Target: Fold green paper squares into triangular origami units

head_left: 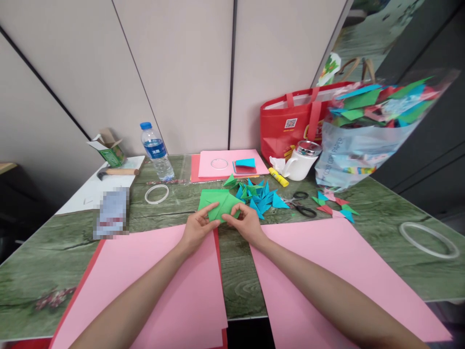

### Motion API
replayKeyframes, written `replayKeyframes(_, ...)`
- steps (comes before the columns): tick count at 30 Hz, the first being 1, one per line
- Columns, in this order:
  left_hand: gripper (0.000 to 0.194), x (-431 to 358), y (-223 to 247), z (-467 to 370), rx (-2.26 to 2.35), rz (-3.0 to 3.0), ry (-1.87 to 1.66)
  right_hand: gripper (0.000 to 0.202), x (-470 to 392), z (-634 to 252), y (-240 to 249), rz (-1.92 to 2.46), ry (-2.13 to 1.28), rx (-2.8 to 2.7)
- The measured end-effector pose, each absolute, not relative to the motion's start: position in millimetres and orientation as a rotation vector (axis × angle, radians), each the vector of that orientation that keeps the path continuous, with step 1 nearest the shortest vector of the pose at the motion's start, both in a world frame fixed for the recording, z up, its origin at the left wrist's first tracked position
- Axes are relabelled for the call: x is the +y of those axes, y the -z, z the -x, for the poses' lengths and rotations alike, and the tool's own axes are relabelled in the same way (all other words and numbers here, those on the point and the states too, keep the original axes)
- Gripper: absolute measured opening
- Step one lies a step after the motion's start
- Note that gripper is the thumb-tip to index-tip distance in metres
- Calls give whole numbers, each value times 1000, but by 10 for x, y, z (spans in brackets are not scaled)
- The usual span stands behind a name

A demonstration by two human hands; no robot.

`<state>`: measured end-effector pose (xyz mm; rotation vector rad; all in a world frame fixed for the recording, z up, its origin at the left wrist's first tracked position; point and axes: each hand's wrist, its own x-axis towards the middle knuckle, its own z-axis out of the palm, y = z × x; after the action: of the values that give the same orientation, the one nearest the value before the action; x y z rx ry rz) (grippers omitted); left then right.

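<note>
Pinching green paper (224,203), both hands (198,226) (249,224).

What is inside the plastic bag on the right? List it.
Green, blue, red and pink paper pieces show in the upper part of the plastic bag. Most of what lies lower is covered by its pale printed front.

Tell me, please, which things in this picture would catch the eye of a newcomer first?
Probably the bright green paper at the centre, held between the left hand and the right hand. Next, the large pink sheets lying under both forearms. At the back right, the red bag and the clear plastic bag full of colourful folded paper also stand out strongly.
</note>
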<state>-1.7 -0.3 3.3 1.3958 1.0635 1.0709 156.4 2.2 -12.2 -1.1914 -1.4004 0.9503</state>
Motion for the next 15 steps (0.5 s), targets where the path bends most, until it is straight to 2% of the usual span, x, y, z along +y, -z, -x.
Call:
replayKeyframes(9, 31, -8, -9, 20, 1067, -1390, -1064, 27, 10, -1550, 120, 1149, -1004, -1394)
replayKeyframes(15, 29, 10, -4, 27, 1121, -1390, -1079, 32, 34, -1544, 199, 1150, -865, -1431)
